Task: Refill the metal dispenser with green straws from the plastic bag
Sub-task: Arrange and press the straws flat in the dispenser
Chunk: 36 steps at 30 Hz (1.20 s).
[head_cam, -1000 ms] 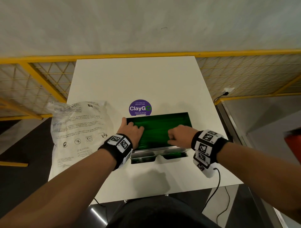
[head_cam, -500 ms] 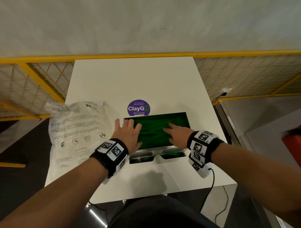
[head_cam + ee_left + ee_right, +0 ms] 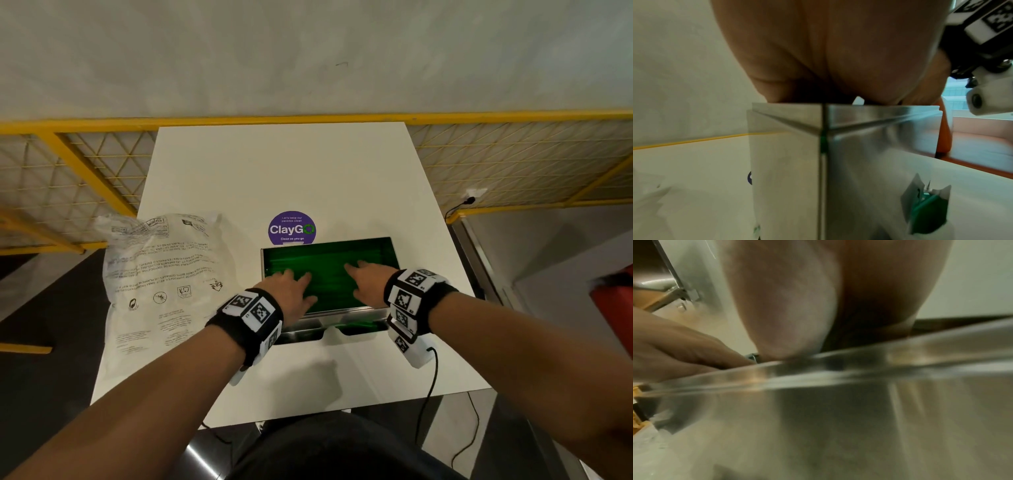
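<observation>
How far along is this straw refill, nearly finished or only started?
Nearly finished, it seems. Done: the metal dispenser holds a bed of green straws, and the plastic bag lies flat beside it. In hand: the left hand and right hand lie open on the straws. Left: probably closing up; no lid is in view.

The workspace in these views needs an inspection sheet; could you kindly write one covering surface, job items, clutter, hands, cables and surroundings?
Surface: white table bearing a purple ClayGo sticker.
Job's things: metal dispenser, open on top, holds green straws; plastic bag lies flattened to its left.
Clutter: nothing seen.
Hands: left hand and right hand rest open, fingers spread, on the straws.
Cables: black cable hangs from the right wrist unit.
Surroundings: yellow mesh railing, pale wall.
</observation>
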### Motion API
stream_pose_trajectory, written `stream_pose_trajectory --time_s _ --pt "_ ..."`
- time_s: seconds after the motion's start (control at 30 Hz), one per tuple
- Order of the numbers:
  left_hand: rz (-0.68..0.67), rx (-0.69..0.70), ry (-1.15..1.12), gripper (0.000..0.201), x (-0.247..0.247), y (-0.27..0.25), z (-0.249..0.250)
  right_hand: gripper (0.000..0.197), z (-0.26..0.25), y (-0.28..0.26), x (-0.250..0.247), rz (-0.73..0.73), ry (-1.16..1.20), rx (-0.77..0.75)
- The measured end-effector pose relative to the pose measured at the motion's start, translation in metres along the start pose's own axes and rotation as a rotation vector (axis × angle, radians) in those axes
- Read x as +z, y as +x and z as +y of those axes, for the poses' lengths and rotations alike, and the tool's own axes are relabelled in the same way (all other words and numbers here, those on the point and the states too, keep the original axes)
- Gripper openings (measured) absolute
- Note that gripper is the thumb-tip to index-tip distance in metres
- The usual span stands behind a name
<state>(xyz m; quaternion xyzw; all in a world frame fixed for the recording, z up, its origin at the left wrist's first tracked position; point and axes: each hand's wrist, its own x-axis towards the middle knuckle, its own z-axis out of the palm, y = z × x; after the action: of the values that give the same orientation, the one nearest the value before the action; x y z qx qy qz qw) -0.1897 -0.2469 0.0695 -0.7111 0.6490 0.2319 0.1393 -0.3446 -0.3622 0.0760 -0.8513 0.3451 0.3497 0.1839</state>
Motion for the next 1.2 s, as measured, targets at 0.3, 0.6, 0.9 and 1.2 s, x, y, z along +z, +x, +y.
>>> stream_pose_trajectory --time_s 0.3,0.6,0.9,1.2 --pt "0.065 0.003 0.048 0.029 -0.018 0.003 -0.013 0.042 0.006 -0.013 -0.004 0.217 -0.023 -0.056" --pt "0.253 0.003 0.131 0.035 -0.016 0.001 -0.018 0.039 0.013 -0.021 0.000 0.382 0.101 -0.085" --pt "0.033 0.069 -0.073 0.040 -0.008 0.004 -0.010 0.038 0.013 -0.011 0.002 0.211 0.080 -0.071" --pt "-0.003 0.025 0.108 0.062 -0.007 0.007 -0.010 0.057 0.007 -0.007 0.004 0.133 0.030 -0.042"
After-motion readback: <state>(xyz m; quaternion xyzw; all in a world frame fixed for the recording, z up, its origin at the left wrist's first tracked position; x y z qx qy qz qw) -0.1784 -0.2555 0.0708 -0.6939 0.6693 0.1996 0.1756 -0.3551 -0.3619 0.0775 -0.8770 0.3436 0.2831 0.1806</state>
